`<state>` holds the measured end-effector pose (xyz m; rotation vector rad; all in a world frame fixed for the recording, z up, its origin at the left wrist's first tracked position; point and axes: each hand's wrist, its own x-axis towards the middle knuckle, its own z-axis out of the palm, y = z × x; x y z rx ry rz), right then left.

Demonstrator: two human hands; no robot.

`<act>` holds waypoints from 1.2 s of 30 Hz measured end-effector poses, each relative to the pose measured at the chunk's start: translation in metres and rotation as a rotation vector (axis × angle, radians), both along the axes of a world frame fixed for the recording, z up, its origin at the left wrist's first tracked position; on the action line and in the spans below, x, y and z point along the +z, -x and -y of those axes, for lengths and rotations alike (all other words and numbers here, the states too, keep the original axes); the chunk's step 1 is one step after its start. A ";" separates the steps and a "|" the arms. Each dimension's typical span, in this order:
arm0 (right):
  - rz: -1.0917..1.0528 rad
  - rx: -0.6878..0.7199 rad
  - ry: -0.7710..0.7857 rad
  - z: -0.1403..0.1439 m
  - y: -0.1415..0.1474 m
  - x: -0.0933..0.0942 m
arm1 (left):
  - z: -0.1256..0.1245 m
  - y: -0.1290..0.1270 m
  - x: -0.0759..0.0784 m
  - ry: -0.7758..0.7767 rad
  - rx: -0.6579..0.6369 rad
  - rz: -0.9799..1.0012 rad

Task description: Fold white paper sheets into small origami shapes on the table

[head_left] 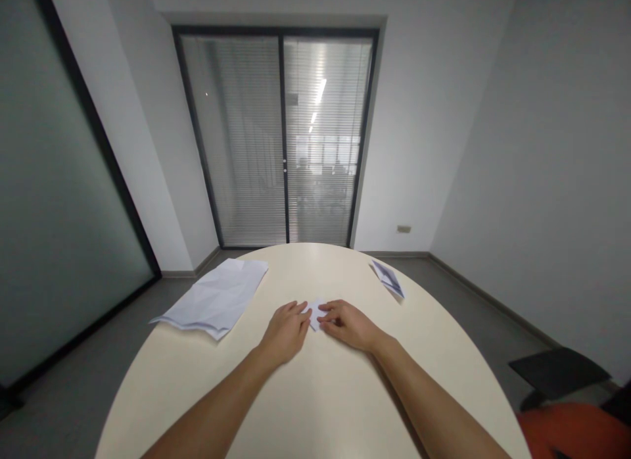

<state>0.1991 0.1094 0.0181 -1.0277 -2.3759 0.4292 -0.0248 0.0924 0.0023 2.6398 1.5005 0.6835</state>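
A small piece of folded white paper (315,313) lies on the table between my two hands. At its left edge is my left hand (286,327), its thumb and fingers closed on the paper. From the other side my right hand (349,322) grips the paper's right edge with bent fingers and thumb. The fingertips partly cover the paper, so its full shape is hidden.
Several loose white sheets (221,294) are stacked at the table's left edge. A folded paper piece (388,278) rests near the far right rim of the round cream table (315,406). An orange chair (574,429) stands at the lower right.
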 end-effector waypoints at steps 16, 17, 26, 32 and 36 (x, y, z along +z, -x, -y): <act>-0.068 0.030 -0.019 0.005 0.010 -0.003 | 0.002 0.004 0.003 -0.028 -0.031 0.072; -0.054 0.018 -0.032 0.005 0.010 -0.004 | 0.003 0.004 0.003 -0.023 -0.031 0.071; 0.081 -0.012 -0.106 0.003 0.008 -0.007 | 0.002 0.005 0.002 0.002 -0.041 0.075; 0.103 0.023 -0.074 0.004 0.004 -0.004 | 0.002 0.003 0.003 0.002 -0.031 0.113; 0.119 0.058 -0.048 0.003 0.000 -0.001 | 0.002 0.006 0.004 0.019 -0.070 0.130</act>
